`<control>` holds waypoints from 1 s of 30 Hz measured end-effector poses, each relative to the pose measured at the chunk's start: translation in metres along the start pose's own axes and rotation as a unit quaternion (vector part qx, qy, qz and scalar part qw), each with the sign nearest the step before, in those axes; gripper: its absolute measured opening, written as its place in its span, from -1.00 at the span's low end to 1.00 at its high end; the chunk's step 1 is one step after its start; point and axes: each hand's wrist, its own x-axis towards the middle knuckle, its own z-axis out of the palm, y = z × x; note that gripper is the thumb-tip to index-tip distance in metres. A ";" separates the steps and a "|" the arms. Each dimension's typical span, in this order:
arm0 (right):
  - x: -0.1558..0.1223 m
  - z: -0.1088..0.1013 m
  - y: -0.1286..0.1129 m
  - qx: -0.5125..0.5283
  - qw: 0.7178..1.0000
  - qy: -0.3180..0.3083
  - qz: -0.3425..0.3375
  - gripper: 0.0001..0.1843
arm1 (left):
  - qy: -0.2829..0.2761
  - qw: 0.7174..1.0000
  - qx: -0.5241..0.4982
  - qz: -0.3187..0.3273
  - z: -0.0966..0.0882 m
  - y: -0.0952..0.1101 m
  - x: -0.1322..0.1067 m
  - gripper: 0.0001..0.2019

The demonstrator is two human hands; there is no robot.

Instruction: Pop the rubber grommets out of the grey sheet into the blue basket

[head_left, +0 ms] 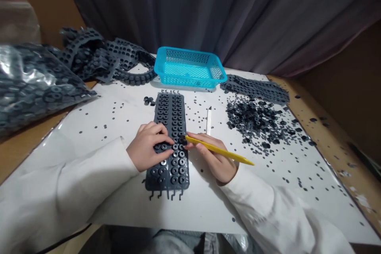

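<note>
A dark rubber sheet (167, 185) with rows of ring-shaped parts lies lengthwise on the white table. My left hand (151, 145) rests on its left side, with fingers apart and thumb and forefinger touching the sheet near the middle rows. In my right hand (216, 156) is a yellow-handled tool (229, 154), slim like a craft knife or tweezers. Its tip meets the right-hand rows, close to my left fingertips, and I cannot make out the tip's shape. The fingers of my right hand are closed round the handle at the sheet's right edge.
A blue perforated basket (190, 81) stands behind the sheet. Right of it are stacked punched sheets (256, 88) and a pile of small black parts (253, 117). A white pen-like knife (208, 121) lies nearby. At left are a filled plastic bag (35, 87) and heaped scrap sheets (89, 53).
</note>
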 end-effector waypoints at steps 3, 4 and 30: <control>0.008 0.005 0.002 0.046 0.999 -0.002 0.024 -0.77 | 0.025 1.000 -0.005 0.002 0.003 -0.001 0.000 -0.89; 0.011 0.006 0.003 0.058 0.998 0.002 0.033 -0.81 | 0.030 1.000 -0.007 0.003 0.004 0.000 0.000 -0.89; 0.013 0.010 0.003 -0.017 0.997 -0.069 -0.023 -0.93 | 0.043 0.999 -0.011 -0.006 0.004 0.003 0.002 -0.85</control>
